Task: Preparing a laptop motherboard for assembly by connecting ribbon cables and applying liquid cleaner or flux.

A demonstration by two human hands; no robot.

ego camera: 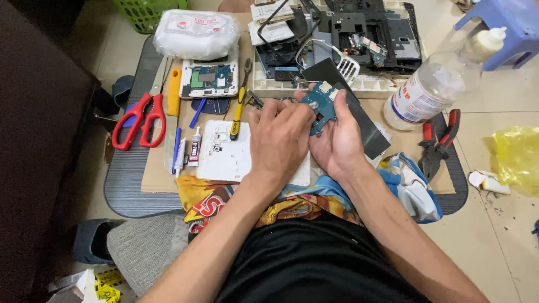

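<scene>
Black shorts (314, 264) nearest. Right hand (339, 140) pinched the blue circuit board (321, 106) upright, steadying it; left hand (279, 137), fingers curled, pressed against its edge above the desk (151, 179).

Red scissors (138, 119), pliers (439, 143), plastic bottle (435, 87) (perhaps solvent), green basket (147, 12)

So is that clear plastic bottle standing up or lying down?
Lying tipped: the clear plastic bottle rests on its side, white cap pointing up-right toward the blue stool.

Both hands (306, 132) on circuit board (321, 106)
</scene>
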